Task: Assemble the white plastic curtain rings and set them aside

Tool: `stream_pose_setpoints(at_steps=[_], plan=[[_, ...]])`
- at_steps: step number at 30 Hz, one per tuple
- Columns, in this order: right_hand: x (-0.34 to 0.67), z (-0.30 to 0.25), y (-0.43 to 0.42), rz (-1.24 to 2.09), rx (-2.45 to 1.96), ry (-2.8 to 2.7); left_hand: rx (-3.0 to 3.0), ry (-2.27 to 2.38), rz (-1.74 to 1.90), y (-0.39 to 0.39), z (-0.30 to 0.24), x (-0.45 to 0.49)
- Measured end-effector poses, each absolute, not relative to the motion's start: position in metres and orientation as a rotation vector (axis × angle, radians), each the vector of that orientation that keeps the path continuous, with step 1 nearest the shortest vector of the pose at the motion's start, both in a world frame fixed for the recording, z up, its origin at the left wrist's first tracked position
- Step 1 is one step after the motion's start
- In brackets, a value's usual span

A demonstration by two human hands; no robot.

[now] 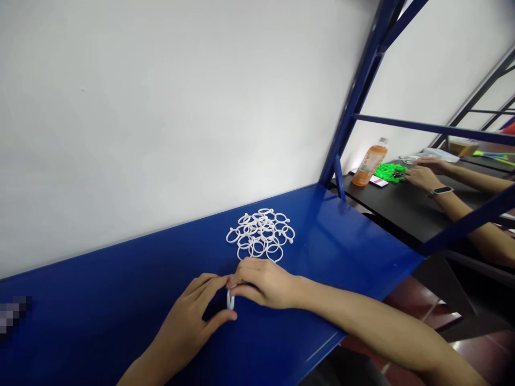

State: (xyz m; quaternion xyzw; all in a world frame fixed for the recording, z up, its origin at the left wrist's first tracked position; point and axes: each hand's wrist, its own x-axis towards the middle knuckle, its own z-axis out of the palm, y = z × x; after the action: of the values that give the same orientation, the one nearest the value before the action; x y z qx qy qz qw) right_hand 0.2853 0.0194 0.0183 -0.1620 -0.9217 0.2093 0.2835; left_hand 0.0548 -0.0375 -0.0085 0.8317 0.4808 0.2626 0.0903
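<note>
A small white ring [230,300], perhaps more than one held together, stands nearly edge-on just above the blue tabletop. My left hand [191,311] grips it from the left, with the thumb at its lower end and the fingertips near its top. From the right, my right hand [263,281] pinches its upper part between thumb and fingers. Both hands' fingertips meet there and hide some of it. Just beyond my right hand lies a loose pile of white rings [259,233], several of them with a small round knob.
The blue table [100,321] runs along a white wall [161,107]. A blue metal frame [354,102] rises at its right end. Past it, another person's hands [424,174] work at a black table [410,206] beside green pieces [390,171] and an orange drink bottle [370,163].
</note>
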Motion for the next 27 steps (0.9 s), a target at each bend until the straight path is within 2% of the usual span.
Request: stream_pose_setpoints(at_steps=[7, 17, 22, 27], plan=[[0.302, 0.023, 0.045, 0.534, -0.905, -2.185, 2.472, 1.598, 0.699, -0.03, -0.015, 0.051], [0.298, 0.046, 0.052, 0.615, -1.17, -2.22, 2.471, 1.656, 0.568, -0.03, -0.021, 0.049], [0.279, 0.067, 0.049, 0.302, -0.97, -2.653, 2.514, 1.632, 0.598, -0.029, -0.024, 0.047], [0.244, 0.07, 0.048, 0.004, -1.073, -2.96, 2.546, 1.629, 0.582, -0.029, -0.025, 0.047]])
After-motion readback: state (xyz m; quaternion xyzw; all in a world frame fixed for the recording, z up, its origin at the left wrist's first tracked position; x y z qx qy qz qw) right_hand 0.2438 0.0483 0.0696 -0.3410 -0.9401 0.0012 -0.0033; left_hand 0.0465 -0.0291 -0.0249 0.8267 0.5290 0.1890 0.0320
